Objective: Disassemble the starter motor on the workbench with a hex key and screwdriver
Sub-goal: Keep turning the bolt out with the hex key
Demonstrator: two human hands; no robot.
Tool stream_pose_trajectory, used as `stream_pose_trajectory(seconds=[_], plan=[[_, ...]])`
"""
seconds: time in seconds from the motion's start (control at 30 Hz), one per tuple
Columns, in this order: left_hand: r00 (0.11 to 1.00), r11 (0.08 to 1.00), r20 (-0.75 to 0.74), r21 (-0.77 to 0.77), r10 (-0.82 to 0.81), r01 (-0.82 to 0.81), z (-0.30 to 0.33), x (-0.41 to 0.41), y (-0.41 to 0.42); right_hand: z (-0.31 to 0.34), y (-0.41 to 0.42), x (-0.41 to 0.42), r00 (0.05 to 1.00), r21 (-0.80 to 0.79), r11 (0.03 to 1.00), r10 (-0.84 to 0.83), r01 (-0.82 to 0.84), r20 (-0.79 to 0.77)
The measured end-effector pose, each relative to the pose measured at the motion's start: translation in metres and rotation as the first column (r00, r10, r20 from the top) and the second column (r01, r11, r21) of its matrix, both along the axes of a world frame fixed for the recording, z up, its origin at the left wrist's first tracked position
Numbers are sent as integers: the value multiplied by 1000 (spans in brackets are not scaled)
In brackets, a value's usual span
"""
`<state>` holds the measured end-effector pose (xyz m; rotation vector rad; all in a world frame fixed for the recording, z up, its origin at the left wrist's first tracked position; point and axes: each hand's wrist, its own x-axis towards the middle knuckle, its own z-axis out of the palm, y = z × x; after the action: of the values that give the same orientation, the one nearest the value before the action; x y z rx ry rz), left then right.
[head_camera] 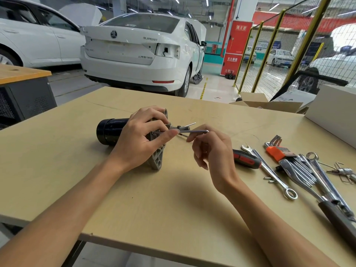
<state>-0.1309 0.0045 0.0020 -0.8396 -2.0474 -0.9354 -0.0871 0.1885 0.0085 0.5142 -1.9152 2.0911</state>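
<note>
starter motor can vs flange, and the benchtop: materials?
Starter motor can: glossy black, likely painted steel. Flange: dull grey ribbed casting, probably aluminium. Benchtop: pale wood grain, thin edge, likely plywood.

The starter motor (115,132) lies on the workbench (173,199). The left hand (142,139) grips its flange; just beside it, the right hand (212,151) pinches the hex key (185,132). A screwdriver (246,158) lies right of the motor.

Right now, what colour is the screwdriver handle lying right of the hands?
Black with red inserts: the ribbed screwdriver handle, seen in the head view.
</note>
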Motion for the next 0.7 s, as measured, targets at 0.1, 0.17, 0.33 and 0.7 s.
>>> stream_pose_trajectory(seconds=[0.1,0.17,0.33,0.7], plan=[[1000,1000,0,1,3,-3,1,0,0,-1,-1,0,996,32,997,-67,66,53],[1000,1000,-11,-3,14,-15,0,0,0,-2,-1,-2,984,19,993,-121,119,134],[999,1000,-47,-6,17,-17,-1,-1,0,1,2,-4,966,-28,992,-112,122,234],[999,1000,-35,-26,13,-14,-1,-1,-1,0,0,1,1000,-5,1000,-22,22,0]])
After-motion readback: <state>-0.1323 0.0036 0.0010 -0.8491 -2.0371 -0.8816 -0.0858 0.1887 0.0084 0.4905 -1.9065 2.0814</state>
